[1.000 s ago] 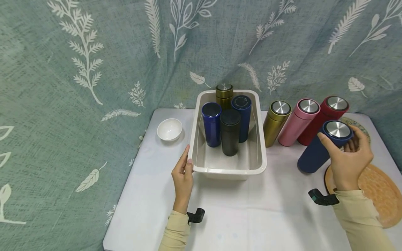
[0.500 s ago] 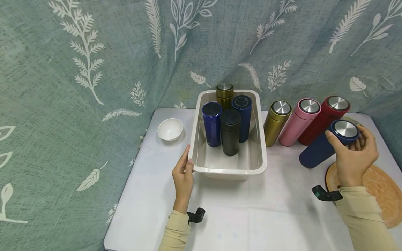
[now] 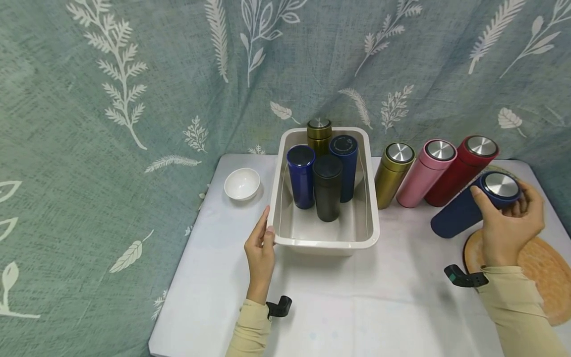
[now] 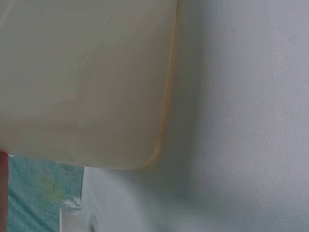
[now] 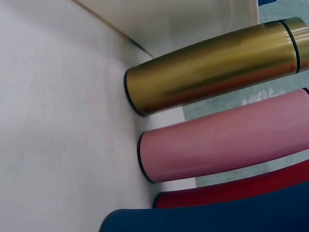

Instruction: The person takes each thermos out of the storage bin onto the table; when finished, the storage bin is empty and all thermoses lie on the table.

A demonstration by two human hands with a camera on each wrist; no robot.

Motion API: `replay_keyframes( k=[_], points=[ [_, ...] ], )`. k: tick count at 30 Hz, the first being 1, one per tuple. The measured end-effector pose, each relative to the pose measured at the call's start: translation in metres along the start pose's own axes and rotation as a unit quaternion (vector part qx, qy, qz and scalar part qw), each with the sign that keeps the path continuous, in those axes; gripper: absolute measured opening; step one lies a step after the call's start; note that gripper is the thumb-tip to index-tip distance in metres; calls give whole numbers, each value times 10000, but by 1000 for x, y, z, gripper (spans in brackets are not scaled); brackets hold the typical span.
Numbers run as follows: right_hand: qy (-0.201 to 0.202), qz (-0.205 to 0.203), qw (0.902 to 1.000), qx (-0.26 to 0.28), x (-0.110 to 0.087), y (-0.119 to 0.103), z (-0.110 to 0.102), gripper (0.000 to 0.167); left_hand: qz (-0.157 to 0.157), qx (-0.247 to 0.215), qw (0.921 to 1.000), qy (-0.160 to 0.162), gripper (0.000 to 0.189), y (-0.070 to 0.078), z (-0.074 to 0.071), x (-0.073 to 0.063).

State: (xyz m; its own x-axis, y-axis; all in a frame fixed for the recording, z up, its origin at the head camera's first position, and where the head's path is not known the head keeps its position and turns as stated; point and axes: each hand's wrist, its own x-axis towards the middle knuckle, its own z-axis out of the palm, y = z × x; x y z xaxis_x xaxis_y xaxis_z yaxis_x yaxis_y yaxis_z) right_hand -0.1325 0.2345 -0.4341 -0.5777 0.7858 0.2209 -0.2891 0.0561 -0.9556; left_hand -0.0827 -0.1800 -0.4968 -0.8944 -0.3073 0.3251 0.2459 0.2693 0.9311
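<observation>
From the head, looks forward and down from well above the surface point(image 3: 348, 307), with the bin point(image 3: 325, 244) near mid-frame. From the left wrist, faces the bin's outer wall very closely at upper left, rolled sideways. From the right wrist, looks nearly level, also rolled, past the navy bottle point(image 5: 217, 215) at the bottom edge. Shows the bin in all three.

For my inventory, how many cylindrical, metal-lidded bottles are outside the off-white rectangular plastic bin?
4: gold bottle, pink bottle and red bottle in a row right of the bin; navy bottle in the right hand.
</observation>
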Motion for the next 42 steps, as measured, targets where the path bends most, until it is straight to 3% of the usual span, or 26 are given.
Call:
replay_keyframes(
  k=[5,11,19,31,42],
  points=[
    [-86,171,9998,93,1,4,0,64,-45,15,10000,32,47,0,-1,-1],
    [-368,-95,9975,-597,8,16,-6,67,-61,-69,9999,68,46,0,-1,-1],
    [-556,-178,9952,-792,10,20,-10,71,-71,-126,9999,49,45,2,0,-1],
    [-756,95,9958,-505,5,8,-8,77,-6,-79,9999,82,46,0,0,0],
    [-783,325,9949,-542,6,17,-18,78,-31,-57,10000,57,47,1,1,-1]
  ],
)
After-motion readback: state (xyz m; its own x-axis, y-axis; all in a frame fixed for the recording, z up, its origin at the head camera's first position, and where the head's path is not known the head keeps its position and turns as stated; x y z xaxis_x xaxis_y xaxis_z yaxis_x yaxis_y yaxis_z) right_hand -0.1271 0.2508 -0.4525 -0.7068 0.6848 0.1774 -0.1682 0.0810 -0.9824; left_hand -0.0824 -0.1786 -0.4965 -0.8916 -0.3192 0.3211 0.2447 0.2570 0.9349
